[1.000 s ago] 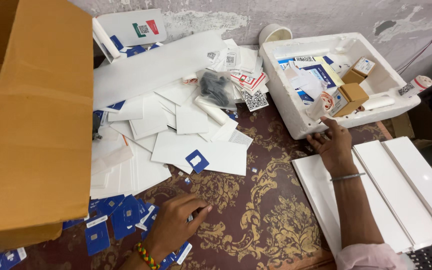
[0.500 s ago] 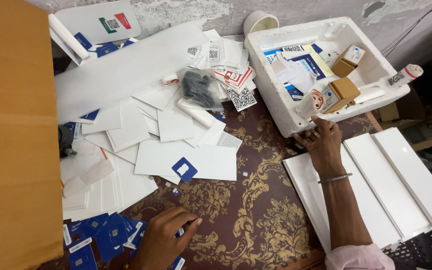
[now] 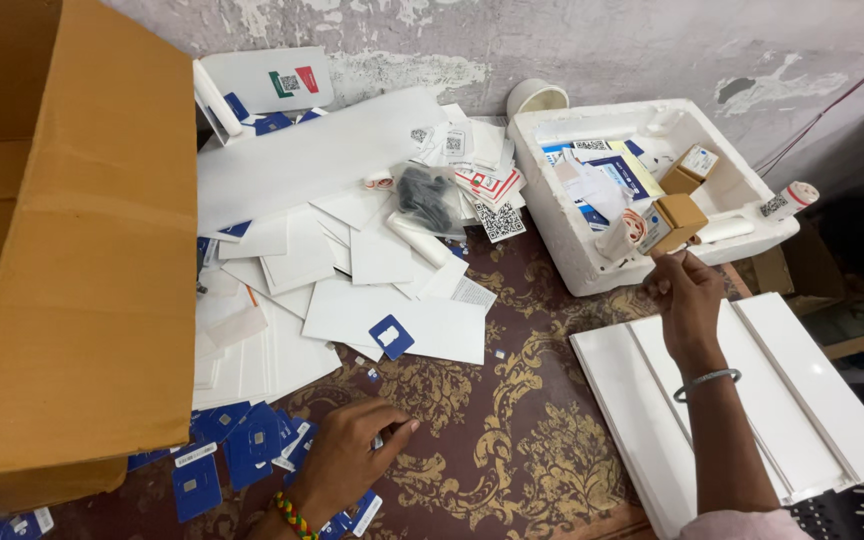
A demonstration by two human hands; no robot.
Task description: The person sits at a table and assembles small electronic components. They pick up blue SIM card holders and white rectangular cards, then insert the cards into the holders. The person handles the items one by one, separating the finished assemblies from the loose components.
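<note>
1. Small brown box (image 3: 679,217): at the near rim of the white foam tray (image 3: 562,235), toward the counter's far right corner.
2. Right hand (image 3: 687,295): fingers pinched narrow just beneath the box; whether they hold it cannot be told.
3. Left hand (image 3: 352,455): at the near edge, flat, fingers spread over blue cards (image 3: 242,440).
4. White panels (image 3: 812,400): near right.
</note>
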